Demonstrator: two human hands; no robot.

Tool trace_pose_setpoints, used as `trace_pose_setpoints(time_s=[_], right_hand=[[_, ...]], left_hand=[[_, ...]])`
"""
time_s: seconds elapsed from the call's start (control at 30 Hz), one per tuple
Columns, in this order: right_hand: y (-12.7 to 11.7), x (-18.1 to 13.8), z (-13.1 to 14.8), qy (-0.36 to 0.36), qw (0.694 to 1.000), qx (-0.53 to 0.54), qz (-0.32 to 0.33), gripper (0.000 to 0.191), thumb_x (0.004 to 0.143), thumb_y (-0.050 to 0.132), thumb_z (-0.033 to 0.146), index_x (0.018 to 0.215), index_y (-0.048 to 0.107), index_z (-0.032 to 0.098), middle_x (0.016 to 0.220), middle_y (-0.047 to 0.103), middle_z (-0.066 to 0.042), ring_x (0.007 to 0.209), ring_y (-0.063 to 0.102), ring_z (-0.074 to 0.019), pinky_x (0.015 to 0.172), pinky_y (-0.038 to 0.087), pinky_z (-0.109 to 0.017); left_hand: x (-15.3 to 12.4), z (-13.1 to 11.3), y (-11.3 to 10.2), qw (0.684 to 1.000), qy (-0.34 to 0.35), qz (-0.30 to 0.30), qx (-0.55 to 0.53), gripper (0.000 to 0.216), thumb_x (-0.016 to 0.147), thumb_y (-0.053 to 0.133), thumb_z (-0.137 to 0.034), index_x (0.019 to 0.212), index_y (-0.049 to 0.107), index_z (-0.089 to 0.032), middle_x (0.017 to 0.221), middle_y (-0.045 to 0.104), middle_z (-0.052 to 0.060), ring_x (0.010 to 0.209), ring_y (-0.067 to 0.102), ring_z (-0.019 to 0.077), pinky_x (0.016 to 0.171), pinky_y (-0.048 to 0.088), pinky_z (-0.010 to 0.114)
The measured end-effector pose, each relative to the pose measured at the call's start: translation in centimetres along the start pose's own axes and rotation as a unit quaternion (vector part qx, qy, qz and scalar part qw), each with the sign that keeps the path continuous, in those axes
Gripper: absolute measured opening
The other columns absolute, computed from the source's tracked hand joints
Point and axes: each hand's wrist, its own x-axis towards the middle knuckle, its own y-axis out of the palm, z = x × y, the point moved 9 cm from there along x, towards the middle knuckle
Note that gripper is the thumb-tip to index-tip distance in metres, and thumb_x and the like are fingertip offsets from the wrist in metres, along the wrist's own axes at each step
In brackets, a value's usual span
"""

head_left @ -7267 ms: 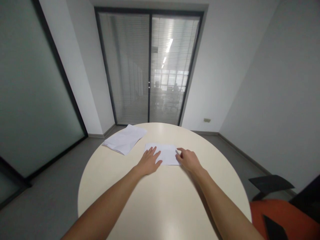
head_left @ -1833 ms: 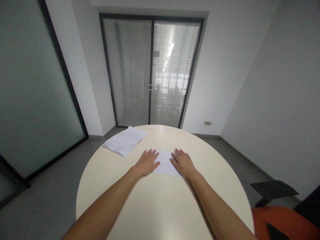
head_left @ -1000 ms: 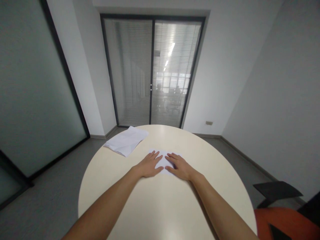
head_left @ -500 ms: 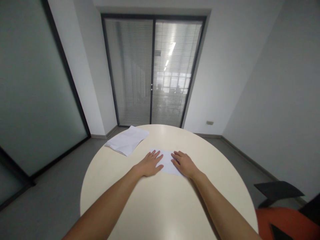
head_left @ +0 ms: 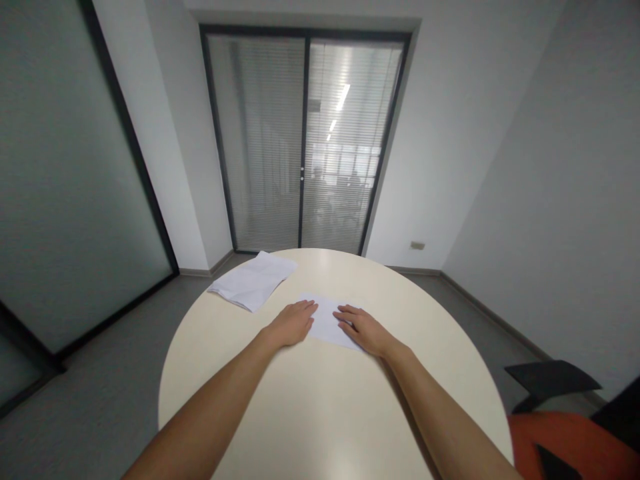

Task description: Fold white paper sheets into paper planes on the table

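Palms press down on a small white sheet of paper [head_left: 327,319] near the middle of the round table [head_left: 320,413]. The left hand [head_left: 293,322] covers its left edge and the right hand [head_left: 361,329] its right part, both with fingers stretched out flat and neither closed around anything. Spread open like this, the two hands appear to pin the sheet against the tabletop from both sides so that it lies flat and cannot slide. A loose pile of white papers [head_left: 254,281] lies well apart by the far left rim, clear of both hands.
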Motion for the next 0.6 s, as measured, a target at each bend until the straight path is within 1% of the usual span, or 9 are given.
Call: trace_pose_setpoints(time_s=[0.1,0.17,0.23,0.3,0.37,0.4,0.5,0.6], right_hand=[[-0.1,-0.1,-0.1,0.001,1.0,-0.004,-0.001,0.048,0.102,0.039,0.046,0.136,0.062,0.022,0.143,0.057,-0.012,0.136,0.048,-0.0293,0.114,0.037,-0.051],[-0.2,-0.1,0.0,0.0,1.0,-0.008,-0.002,0.049,0.102,0.039,0.046,0.136,0.062,0.021,0.142,0.057,-0.013,0.136,0.049,-0.0292,0.115,0.037,-0.05],[-0.3,-0.1,0.2,0.0,1.0,-0.01,-0.001,0.05,0.101,0.041,0.048,0.137,0.061,0.019,0.143,0.056,-0.015,0.136,0.048,-0.0296,0.115,0.036,-0.049],[-0.4,-0.1,0.4,-0.001,1.0,-0.009,-0.001,0.053,0.099,0.044,0.051,0.139,0.059,0.019,0.145,0.054,-0.015,0.137,0.048,-0.0301,0.115,0.036,-0.049],[-0.4,-0.1,0.4,-0.001,1.0,-0.005,0.0,0.054,0.098,0.046,0.052,0.139,0.059,0.02,0.146,0.053,-0.015,0.137,0.047,-0.0304,0.115,0.036,-0.05],[-0.4,-0.1,0.3,0.0,1.0,-0.003,0.0,0.054,0.098,0.046,0.052,0.139,0.059,0.02,0.146,0.053,-0.015,0.137,0.047,-0.0305,0.115,0.036,-0.05],[-0.3,-0.2,0.0,0.006,1.0,0.005,0.001,0.052,0.098,0.046,0.051,0.138,0.06,0.021,0.146,0.053,-0.014,0.137,0.046,-0.0305,0.115,0.035,-0.051],[-0.3,-0.3,0.0,0.007,1.0,0.006,-0.001,0.052,0.098,0.046,0.051,0.138,0.06,0.02,0.145,0.054,-0.014,0.137,0.047,-0.0304,0.115,0.035,-0.05]], left_hand=[[0.0,-0.8,-0.9,1.0,0.005,-0.025,0.008,0.051,0.099,0.035,-0.035,0.145,0.046,-0.017,0.153,0.046,0.011,0.142,0.04,0.0259,0.12,0.025,0.043],[0.0,-1.6,-1.1,0.999,0.017,-0.027,0.004,0.055,0.1,0.035,-0.043,0.148,0.043,-0.017,0.156,0.04,0.01,0.146,0.034,0.0264,0.121,0.02,0.044],[0.0,-2.0,-0.6,1.0,0.018,-0.005,-0.008,0.062,0.1,0.036,-0.051,0.152,0.037,-0.018,0.161,0.032,0.01,0.149,0.027,0.0274,0.121,0.019,0.045],[0.1,-1.9,0.2,0.999,0.01,0.028,-0.016,0.066,0.099,0.036,-0.055,0.153,0.034,-0.018,0.162,0.027,0.011,0.15,0.024,0.0286,0.121,0.02,0.046],[0.1,-1.6,0.8,0.999,0.004,0.045,-0.016,0.064,0.099,0.035,-0.053,0.153,0.035,-0.018,0.162,0.026,0.012,0.15,0.024,0.0292,0.121,0.019,0.047],[0.2,-1.5,1.0,0.999,0.004,0.044,-0.015,0.062,0.1,0.035,-0.052,0.152,0.037,-0.018,0.162,0.028,0.012,0.15,0.025,0.029,0.121,0.02,0.047],[0.3,-1.2,0.8,1.0,0.011,0.02,-0.017,0.056,0.1,0.037,-0.044,0.149,0.041,-0.018,0.159,0.035,0.01,0.148,0.03,0.027,0.121,0.022,0.044],[0.3,-1.5,0.2,0.999,0.031,-0.013,-0.027,0.049,0.099,0.037,-0.033,0.145,0.047,-0.018,0.155,0.042,0.008,0.144,0.037,0.0238,0.12,0.026,0.04]])
